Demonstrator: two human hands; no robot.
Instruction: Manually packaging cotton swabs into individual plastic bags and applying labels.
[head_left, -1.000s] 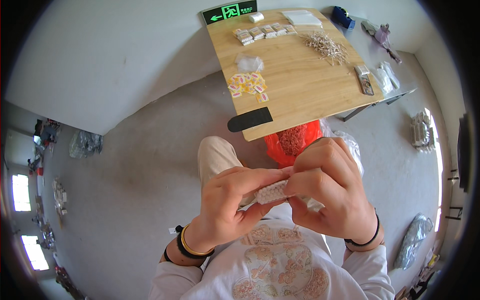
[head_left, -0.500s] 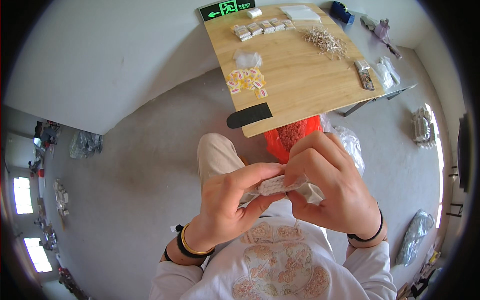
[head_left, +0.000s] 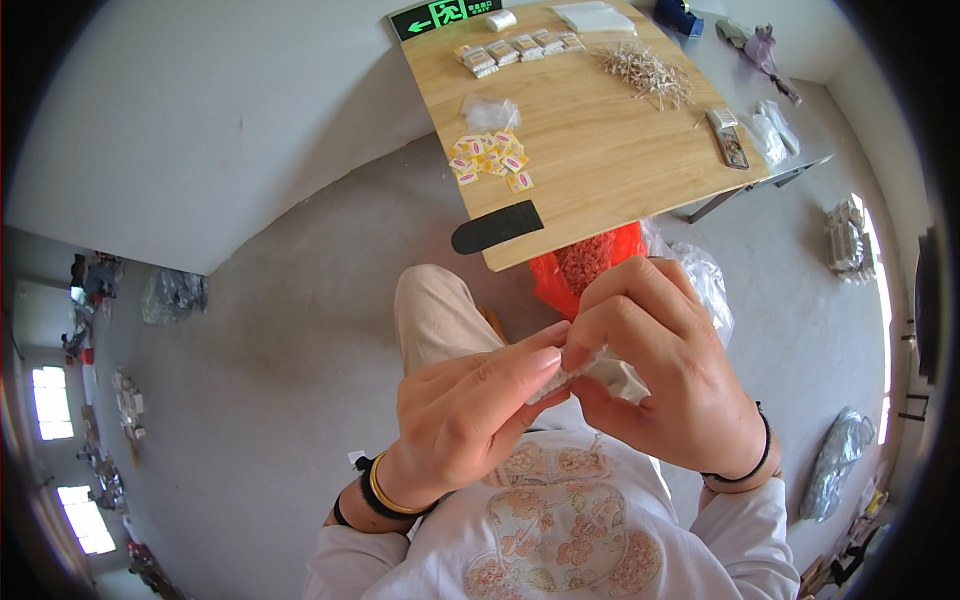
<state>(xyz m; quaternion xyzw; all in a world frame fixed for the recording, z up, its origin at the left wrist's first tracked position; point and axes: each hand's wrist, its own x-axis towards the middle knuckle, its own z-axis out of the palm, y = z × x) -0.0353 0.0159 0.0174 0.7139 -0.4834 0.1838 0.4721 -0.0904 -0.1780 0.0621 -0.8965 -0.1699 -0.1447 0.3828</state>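
Note:
Just above my lap, my left hand [head_left: 465,405] and my right hand [head_left: 660,375] meet around a small white bundle of cotton swabs [head_left: 573,378]. Both hands grip it, the left with its thumb over the near side, the right with thumb and fingertips pinching the other end. Much of the bundle is covered by my fingers; whether it sits in a clear bag I cannot make out. Ahead on the wooden table [head_left: 590,165] lie a heap of loose cotton swabs [head_left: 648,75], yellow-and-white cards [head_left: 487,153], clear bags [head_left: 491,113] and a row of packed swabs [head_left: 502,52].
A black strip [head_left: 497,228] lies at the table's near left corner. Below the near edge is a red bag [head_left: 590,265] with reddish shredded filling, beside clear plastic [head_left: 705,285]. A phone-like object [head_left: 731,145] rests near the right edge. A metal side table [head_left: 790,165] adjoins it.
My left thumb and fingers have closed further over the swab bundle, hiding more of it. The right hand keeps its pinch, nearly unmoved. The view has shifted slightly.

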